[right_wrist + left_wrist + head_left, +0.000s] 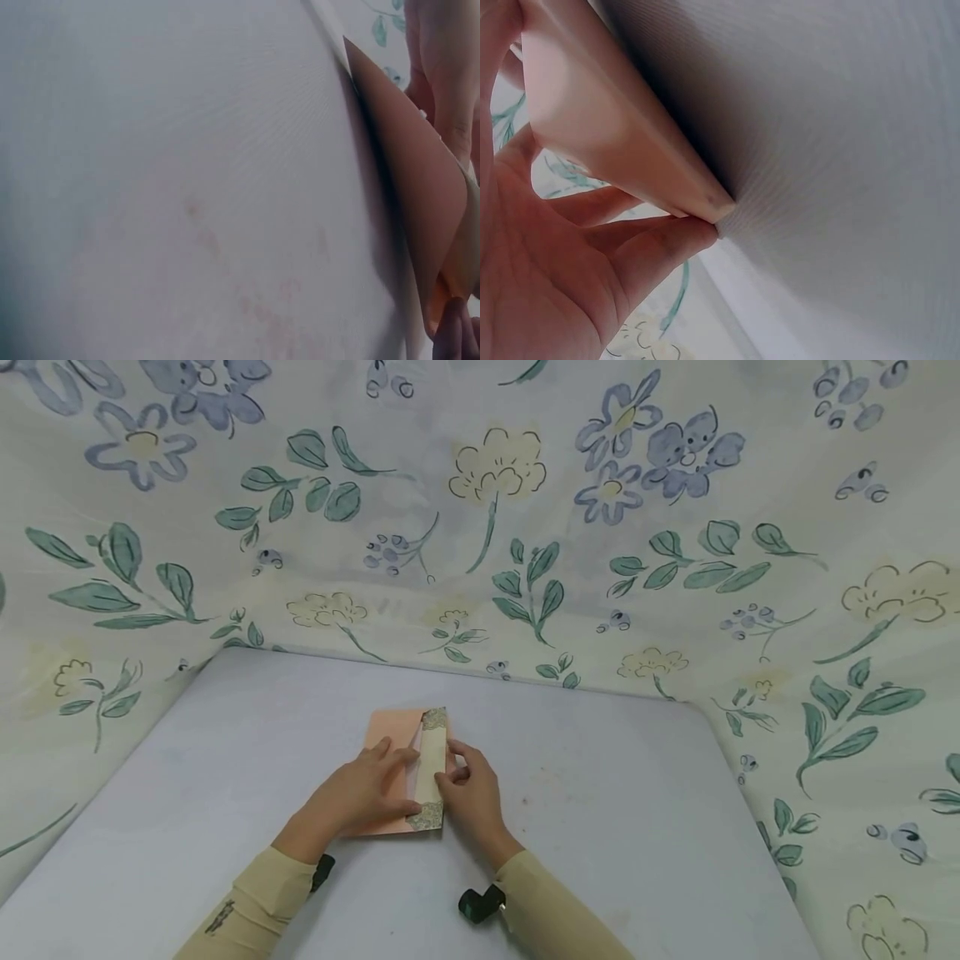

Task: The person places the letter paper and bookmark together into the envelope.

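A peach folded paper piece [397,720], much like an envelope or booklet, lies on the white table. Along its right side runs a cream strip [431,760] with grey patterned ends. My left hand [360,789] rests spread over the peach part, thumb and forefinger touching beside the strip; the left wrist view shows its fingers [667,244] at the paper's edge. At the right edge, my right hand [474,789] pinches the paper between thumb and fingers. A peach flap [412,172] stands lifted and bowed in the right wrist view, with right fingertips [452,330] at its lower end.
The white table [600,827] stretches around the paper, with faint reddish marks to the right. Flower-printed cloth [420,527] rises behind and at both sides. A black wrist device [480,903] sits by the right sleeve.
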A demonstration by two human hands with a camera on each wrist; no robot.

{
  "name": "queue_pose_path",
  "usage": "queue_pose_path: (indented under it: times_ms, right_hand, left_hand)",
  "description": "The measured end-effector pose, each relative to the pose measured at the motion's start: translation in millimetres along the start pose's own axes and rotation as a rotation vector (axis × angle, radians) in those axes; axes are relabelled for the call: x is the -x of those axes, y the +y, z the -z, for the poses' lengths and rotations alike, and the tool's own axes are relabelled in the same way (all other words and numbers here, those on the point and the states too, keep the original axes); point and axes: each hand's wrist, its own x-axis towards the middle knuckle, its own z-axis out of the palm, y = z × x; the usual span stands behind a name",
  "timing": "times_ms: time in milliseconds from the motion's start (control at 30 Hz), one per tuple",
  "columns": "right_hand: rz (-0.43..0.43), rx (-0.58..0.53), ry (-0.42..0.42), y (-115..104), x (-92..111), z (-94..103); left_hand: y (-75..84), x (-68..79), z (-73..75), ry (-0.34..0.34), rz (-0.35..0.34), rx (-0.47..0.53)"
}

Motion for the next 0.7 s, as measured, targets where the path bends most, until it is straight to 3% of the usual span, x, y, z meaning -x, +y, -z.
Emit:
queue_pose_path:
  times_ms: [300,700]
  right_hand:
    - [0.07,0.011,-0.034,-4,-1,-8.0]
    - [0.088,0.023,-0.054,-1,-2,-14.9]
  left_hand:
    - [-2.4,-1.4,-1.5,0.019,-0.03,0.002]
    - [-0.4,-1.3,-1.3,0.02,-0.029,-0.02]
